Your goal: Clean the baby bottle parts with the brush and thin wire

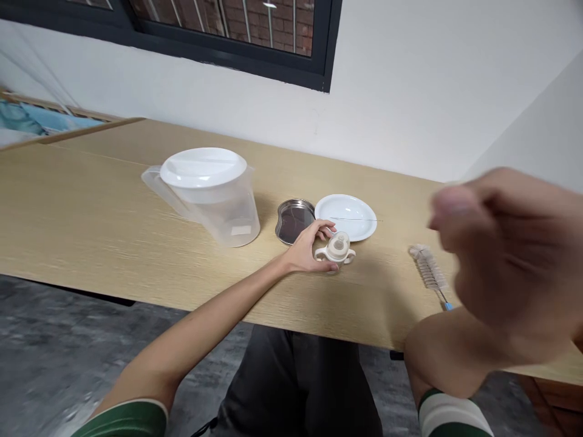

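Note:
A small baby bottle (339, 247) with a clear domed cap and two side handles stands upright on the table. My left hand (312, 247) curves round its left side, the thumb at the front and the fingers behind. Raised close to the camera at the right is my right hand (505, 255), blurred, with its fingers curled in and nothing showing in them. A bottle brush (427, 267) with white bristles and a blue handle lies below it, partly covered by the right arm. Behind the bottle are a white oval dish (348, 209) and a metal kidney dish (295, 220).
A clear plastic pitcher (223, 209) with a white lid stands on the wooden table (100, 224), left of the metal dish. A thin wire-like thing (355, 219) lies across the white dish. The wall and a dark-framed window (282, 60) border the far edge.

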`<action>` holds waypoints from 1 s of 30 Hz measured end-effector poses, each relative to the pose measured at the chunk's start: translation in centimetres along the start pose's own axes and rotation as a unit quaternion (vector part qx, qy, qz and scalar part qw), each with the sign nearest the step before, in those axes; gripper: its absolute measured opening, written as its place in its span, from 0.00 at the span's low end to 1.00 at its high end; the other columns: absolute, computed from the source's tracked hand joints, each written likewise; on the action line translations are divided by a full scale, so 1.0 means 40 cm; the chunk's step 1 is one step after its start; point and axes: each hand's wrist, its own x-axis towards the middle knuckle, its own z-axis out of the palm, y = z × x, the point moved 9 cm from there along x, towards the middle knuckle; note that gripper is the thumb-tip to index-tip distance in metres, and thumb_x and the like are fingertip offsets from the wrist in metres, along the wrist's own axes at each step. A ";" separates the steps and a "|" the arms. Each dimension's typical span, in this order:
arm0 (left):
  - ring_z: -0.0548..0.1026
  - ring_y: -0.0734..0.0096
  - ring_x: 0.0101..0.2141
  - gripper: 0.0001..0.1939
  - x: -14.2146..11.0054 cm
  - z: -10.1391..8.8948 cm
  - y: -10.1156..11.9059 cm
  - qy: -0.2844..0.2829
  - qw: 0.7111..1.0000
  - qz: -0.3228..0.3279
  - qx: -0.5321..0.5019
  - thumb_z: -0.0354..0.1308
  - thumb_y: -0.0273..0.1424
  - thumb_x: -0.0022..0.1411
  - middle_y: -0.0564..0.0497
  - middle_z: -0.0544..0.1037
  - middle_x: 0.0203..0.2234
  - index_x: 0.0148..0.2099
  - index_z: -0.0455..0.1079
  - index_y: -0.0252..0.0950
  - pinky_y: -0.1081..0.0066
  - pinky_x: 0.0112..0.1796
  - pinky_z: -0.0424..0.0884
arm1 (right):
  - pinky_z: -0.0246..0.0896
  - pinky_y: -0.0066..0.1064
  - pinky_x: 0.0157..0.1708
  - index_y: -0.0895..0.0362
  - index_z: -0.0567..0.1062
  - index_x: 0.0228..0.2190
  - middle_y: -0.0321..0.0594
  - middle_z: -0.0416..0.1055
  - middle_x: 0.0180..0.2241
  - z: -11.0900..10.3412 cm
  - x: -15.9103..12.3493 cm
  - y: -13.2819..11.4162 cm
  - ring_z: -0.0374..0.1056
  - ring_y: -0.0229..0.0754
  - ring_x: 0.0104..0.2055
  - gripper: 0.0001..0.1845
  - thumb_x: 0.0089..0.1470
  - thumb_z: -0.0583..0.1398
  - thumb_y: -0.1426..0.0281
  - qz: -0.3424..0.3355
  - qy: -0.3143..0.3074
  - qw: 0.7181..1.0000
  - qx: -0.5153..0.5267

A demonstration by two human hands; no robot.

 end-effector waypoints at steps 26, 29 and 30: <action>0.72 0.70 0.30 0.19 -0.013 0.057 -0.028 0.027 0.991 -0.131 0.015 0.69 0.41 0.45 0.53 0.77 0.27 0.35 0.73 0.33 0.71 0.33 0.68 | 0.49 0.32 0.28 0.59 0.78 0.27 0.42 0.73 0.23 0.359 0.136 0.233 0.64 0.41 0.27 0.18 0.48 0.65 0.55 0.042 -0.308 0.933 -0.181; 0.76 0.66 0.33 0.23 -0.013 0.061 -0.030 0.014 0.993 -0.121 0.008 0.70 0.41 0.46 0.50 0.80 0.32 0.41 0.75 0.33 0.70 0.36 0.70 | 0.51 0.29 0.28 0.59 0.80 0.31 0.39 0.75 0.26 0.286 0.176 0.231 0.64 0.38 0.28 0.19 0.49 0.65 0.54 0.064 -0.267 0.959 -0.071; 0.77 0.65 0.34 0.24 -0.013 0.061 -0.030 0.012 0.993 -0.117 0.007 0.70 0.41 0.46 0.49 0.80 0.34 0.43 0.75 0.33 0.69 0.37 0.71 | 0.52 0.29 0.28 0.59 0.81 0.33 0.39 0.76 0.28 0.255 0.193 0.231 0.65 0.38 0.28 0.21 0.49 0.65 0.53 0.072 -0.241 0.967 -0.050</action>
